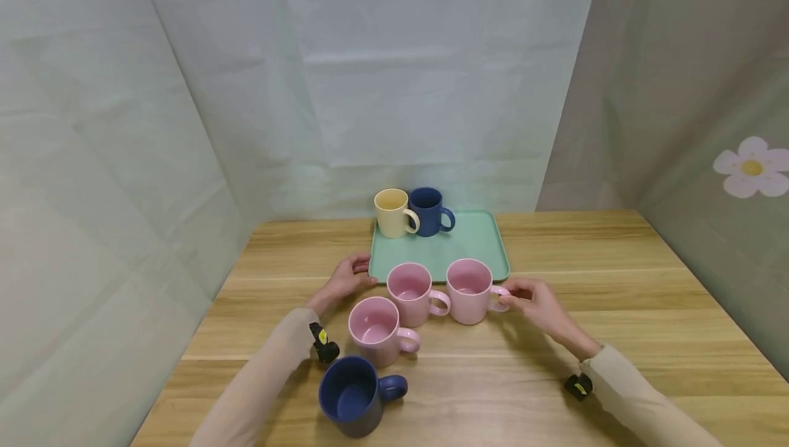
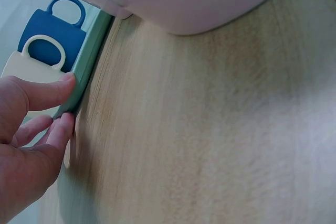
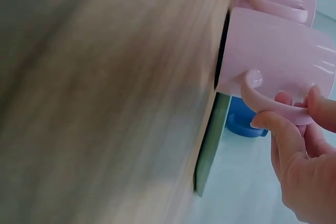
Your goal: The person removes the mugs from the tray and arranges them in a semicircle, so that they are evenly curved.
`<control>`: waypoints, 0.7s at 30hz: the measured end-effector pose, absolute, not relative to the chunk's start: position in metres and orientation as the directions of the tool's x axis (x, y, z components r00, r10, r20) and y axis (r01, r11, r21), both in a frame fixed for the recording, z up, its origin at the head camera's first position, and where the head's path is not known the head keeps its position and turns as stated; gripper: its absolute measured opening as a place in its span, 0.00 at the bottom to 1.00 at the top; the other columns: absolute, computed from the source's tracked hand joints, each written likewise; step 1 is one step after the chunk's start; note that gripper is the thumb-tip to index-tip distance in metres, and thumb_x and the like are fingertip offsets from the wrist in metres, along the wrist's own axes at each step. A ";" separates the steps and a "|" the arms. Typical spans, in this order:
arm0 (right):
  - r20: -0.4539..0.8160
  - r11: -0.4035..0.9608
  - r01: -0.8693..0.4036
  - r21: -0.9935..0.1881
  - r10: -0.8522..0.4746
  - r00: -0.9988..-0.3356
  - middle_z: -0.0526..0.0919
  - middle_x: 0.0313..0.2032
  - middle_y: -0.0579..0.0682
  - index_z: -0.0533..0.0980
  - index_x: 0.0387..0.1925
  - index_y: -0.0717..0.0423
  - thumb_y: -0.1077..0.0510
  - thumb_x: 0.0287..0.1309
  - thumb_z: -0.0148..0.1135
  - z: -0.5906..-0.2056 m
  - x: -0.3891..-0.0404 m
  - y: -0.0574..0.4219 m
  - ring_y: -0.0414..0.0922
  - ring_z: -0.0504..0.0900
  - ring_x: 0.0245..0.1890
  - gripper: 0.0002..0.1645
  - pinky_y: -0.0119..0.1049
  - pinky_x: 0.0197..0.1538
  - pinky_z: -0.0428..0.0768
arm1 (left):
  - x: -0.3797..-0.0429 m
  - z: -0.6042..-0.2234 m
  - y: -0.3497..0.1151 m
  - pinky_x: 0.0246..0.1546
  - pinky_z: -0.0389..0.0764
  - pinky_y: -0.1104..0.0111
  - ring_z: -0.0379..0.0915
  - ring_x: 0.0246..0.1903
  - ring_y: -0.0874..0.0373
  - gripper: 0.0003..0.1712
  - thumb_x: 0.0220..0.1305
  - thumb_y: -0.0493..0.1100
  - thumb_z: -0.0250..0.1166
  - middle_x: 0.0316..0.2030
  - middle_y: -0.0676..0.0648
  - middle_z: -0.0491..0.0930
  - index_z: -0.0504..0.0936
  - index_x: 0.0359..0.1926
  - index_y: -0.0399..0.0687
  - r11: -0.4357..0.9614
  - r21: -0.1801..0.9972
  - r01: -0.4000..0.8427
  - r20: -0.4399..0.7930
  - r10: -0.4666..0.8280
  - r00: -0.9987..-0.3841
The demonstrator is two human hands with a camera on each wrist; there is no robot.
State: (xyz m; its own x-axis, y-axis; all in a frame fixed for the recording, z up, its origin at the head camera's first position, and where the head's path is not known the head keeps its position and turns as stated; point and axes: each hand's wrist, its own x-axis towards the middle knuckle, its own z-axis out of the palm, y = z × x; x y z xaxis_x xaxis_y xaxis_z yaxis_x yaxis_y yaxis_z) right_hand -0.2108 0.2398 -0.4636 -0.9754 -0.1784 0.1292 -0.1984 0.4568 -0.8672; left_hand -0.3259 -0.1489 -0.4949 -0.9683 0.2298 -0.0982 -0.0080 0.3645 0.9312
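My right hand [image 1: 538, 305] pinches the handle of a pink mug [image 1: 470, 296] at the tray's front edge; in the right wrist view thumb and fingers close round that handle [image 3: 278, 109]. With thumb on the rim and fingers against the side, my left hand [image 1: 346, 277] holds the front left corner of a mint-green tray [image 1: 474, 245]. A cream mug [image 1: 390, 218] and a blue mug [image 1: 425, 218] stand upright side by side at the tray's back left. Two more pink mugs, a middle one [image 1: 409, 300] and a nearer one [image 1: 372, 337], stand left of the gripped mug.
Nearest the front is another dark blue mug [image 1: 351, 402], handle to the right, close to the left forearm. Everything stands on a wood-grain table [image 1: 616, 283]. Pale cloth [image 1: 431, 91] hangs behind the table and along both sides.
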 end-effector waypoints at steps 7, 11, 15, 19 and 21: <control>0.065 0.429 -0.155 -0.890 -0.216 -0.974 0.84 0.35 0.59 0.79 0.39 0.71 0.64 0.55 0.67 -0.461 -0.208 0.245 0.36 0.79 0.32 0.12 0.27 0.35 0.82 | -0.326 -0.493 -0.147 0.64 0.73 0.54 0.67 0.63 0.36 0.36 0.56 0.27 0.65 0.63 0.28 0.68 0.62 0.65 0.28 0.353 0.936 -0.006 -0.093 0.232 -0.968; 0.026 0.426 -0.170 -0.889 -0.324 -0.946 0.83 0.33 0.57 0.79 0.37 0.69 0.62 0.56 0.67 -0.455 -0.210 0.248 0.34 0.78 0.31 0.12 0.28 0.36 0.82 | -0.327 -0.493 -0.148 0.64 0.73 0.54 0.67 0.63 0.37 0.36 0.56 0.27 0.65 0.62 0.28 0.68 0.63 0.65 0.28 0.354 0.935 -0.007 -0.094 0.231 -0.968; 0.011 0.425 -0.238 -0.873 -0.470 -0.882 0.83 0.38 0.59 0.78 0.42 0.68 0.60 0.59 0.65 -0.448 -0.220 0.252 0.32 0.79 0.35 0.14 0.28 0.39 0.82 | -0.327 -0.494 -0.149 0.64 0.74 0.55 0.67 0.62 0.36 0.36 0.56 0.27 0.65 0.62 0.27 0.68 0.62 0.65 0.27 0.363 0.932 -0.001 -0.091 0.231 -0.969; -0.066 0.431 -0.199 -0.880 -0.527 -0.847 0.83 0.42 0.62 0.75 0.49 0.71 0.56 0.64 0.60 -0.437 -0.231 0.254 0.36 0.81 0.39 0.21 0.36 0.45 0.86 | -0.326 -0.494 -0.148 0.64 0.73 0.55 0.67 0.62 0.36 0.36 0.56 0.27 0.65 0.63 0.28 0.68 0.62 0.65 0.27 0.363 0.932 -0.006 -0.099 0.236 -0.967; -0.112 0.449 -0.154 -0.880 -0.511 -0.852 0.83 0.43 0.62 0.73 0.50 0.73 0.54 0.67 0.56 -0.431 -0.238 0.253 0.40 0.81 0.41 0.24 0.42 0.48 0.86 | -0.326 -0.493 -0.148 0.64 0.73 0.55 0.67 0.63 0.37 0.36 0.56 0.27 0.65 0.63 0.28 0.68 0.62 0.66 0.28 0.361 0.933 -0.013 -0.105 0.238 -0.966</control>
